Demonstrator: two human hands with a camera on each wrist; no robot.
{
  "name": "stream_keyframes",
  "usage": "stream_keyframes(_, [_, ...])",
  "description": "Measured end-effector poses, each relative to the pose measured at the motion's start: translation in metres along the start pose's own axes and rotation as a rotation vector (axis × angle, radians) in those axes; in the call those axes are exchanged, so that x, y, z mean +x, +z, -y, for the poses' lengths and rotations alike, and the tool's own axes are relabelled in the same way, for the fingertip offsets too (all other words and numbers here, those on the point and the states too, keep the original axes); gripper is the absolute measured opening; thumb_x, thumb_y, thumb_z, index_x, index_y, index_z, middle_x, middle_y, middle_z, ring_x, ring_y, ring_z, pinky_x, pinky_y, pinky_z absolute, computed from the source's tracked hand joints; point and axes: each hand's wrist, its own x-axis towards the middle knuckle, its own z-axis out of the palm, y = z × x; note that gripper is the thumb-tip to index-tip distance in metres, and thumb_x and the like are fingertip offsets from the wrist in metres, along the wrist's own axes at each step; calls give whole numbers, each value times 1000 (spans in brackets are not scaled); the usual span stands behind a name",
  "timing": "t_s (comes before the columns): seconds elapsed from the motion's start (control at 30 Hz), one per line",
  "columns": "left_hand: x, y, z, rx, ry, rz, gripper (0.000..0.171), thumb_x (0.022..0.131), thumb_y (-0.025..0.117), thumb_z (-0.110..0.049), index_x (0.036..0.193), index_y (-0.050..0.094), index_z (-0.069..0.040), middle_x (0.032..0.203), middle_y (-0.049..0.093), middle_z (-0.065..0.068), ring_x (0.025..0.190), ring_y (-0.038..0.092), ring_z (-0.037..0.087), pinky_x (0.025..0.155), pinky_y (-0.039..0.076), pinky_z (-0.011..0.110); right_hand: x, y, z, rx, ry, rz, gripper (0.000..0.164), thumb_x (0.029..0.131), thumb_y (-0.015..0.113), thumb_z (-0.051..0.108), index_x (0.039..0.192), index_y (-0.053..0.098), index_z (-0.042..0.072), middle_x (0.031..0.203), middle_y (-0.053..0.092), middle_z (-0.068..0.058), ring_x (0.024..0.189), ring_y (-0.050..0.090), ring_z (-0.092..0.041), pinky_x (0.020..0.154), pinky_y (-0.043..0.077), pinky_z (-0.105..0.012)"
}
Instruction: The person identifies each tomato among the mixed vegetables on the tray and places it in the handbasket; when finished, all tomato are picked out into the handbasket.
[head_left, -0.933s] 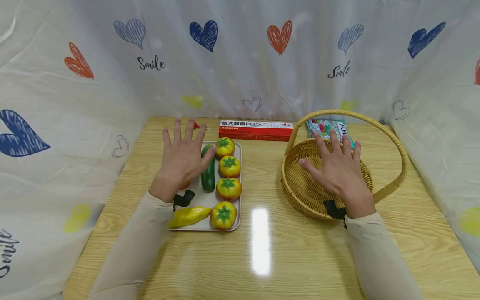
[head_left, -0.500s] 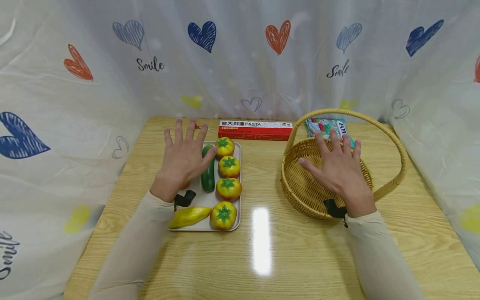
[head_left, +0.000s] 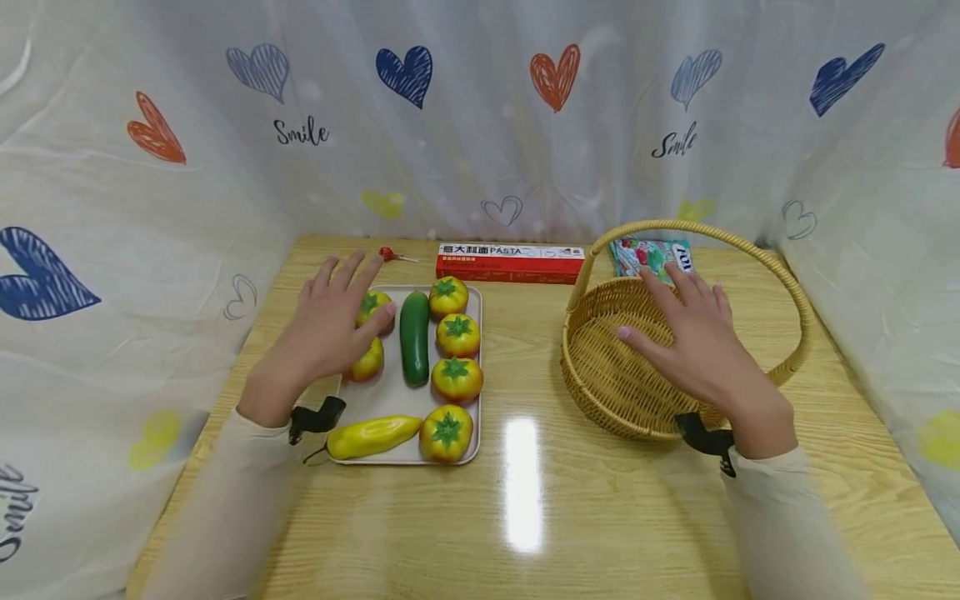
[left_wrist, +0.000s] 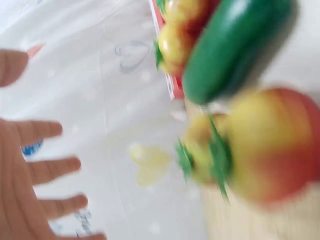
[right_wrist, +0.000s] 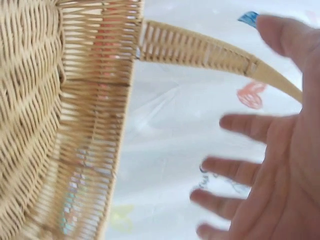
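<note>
My left hand, fingers spread, hovers above the left side of a pale tray and holds nothing. On the tray lie a green cucumber, a yellow pepper and several yellow-red tomatoes. Two of the tomatoes are partly covered by this hand; one tomato looms large and blurred in the left wrist view. My right hand is spread over the right part of a wicker basket, touching nothing that I can make out. The basket's arched handle rises beyond the fingers in the right wrist view.
A red and white pasta box lies along the back of the table. Left of it is a red lollipop. A green candy bag lies behind the basket. A printed curtain encloses the back and sides.
My left hand has moved left and toward me, uncovering two tomatoes, the pepper's stem and the lollipop. The right hand has shifted slightly right and tilted. The objects stay where they were.
</note>
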Motion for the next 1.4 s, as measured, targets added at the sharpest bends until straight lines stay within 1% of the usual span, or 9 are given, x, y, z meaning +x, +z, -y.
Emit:
stream_keyframes(0.13, [-17,-7,33,-90,54,-35,77,113,56,-42,175,24,-8,179,23,27,164,17,57,130,17,78,-17,-9,-6,71,-58,-11,89,102,73,51,174,33,18,182,23,-19,165,20,-54,129,18,-78])
stream_keyframes(0.27, [-32,-9,64,-155,41,-58,72,112,61,-32,171,32,-1,174,33,31,160,27,58,127,25,78,-26,-8,-6,124,-129,-78,80,100,80,40,169,44,23,176,40,-10,161,36,-47,122,35,-76])
stream_keyframes(0.33, [-36,-8,76,-183,18,-49,70,112,61,-30,169,34,0,173,35,32,159,29,58,125,27,79,-28,-3,-4,150,-181,-127,75,97,83,33,165,51,23,171,49,-7,157,45,-43,123,40,-67])
stream_keyframes(0.47, [-34,3,93,-229,-15,-22,65,113,60,-27,168,37,-1,171,38,32,157,33,59,123,30,79,-22,14,6,185,-292,-195,72,91,89,23,158,61,24,159,63,-6,147,59,-37,125,42,-30])
stream_keyframes(0.53, [-28,10,99,-247,-27,-10,64,113,59,-26,169,37,-2,171,39,31,157,34,58,123,31,79,-15,23,15,192,-338,-196,70,91,89,22,155,63,23,155,67,-5,143,64,-33,122,43,-24])
stream_keyframes(0.73, [-3,33,111,-290,-64,-6,61,113,58,-21,169,39,-7,171,41,29,154,40,57,122,35,77,12,38,54,268,-422,-115,67,94,88,28,155,63,19,154,68,-4,142,65,-29,118,53,-53])
stream_keyframes(0.93, [21,37,116,-290,-74,97,62,113,54,-19,171,34,-6,173,37,30,158,35,57,127,30,76,45,53,91,407,-474,-61,64,95,87,31,153,64,17,154,68,-3,142,65,-25,118,55,-51])
stream_keyframes(1.13, [30,34,118,-250,-68,285,69,111,57,-19,171,29,-1,173,30,36,158,30,60,128,26,76,72,85,117,610,-405,-17,56,97,85,24,148,68,12,151,69,-7,140,66,-24,118,56,-43])
stream_keyframes(1.4, [37,41,115,-242,-96,379,75,107,63,-23,173,30,-7,176,20,38,159,22,65,128,19,81,96,137,128,690,-173,61,52,97,84,21,145,69,7,152,68,-10,134,69,-38,115,58,-50])
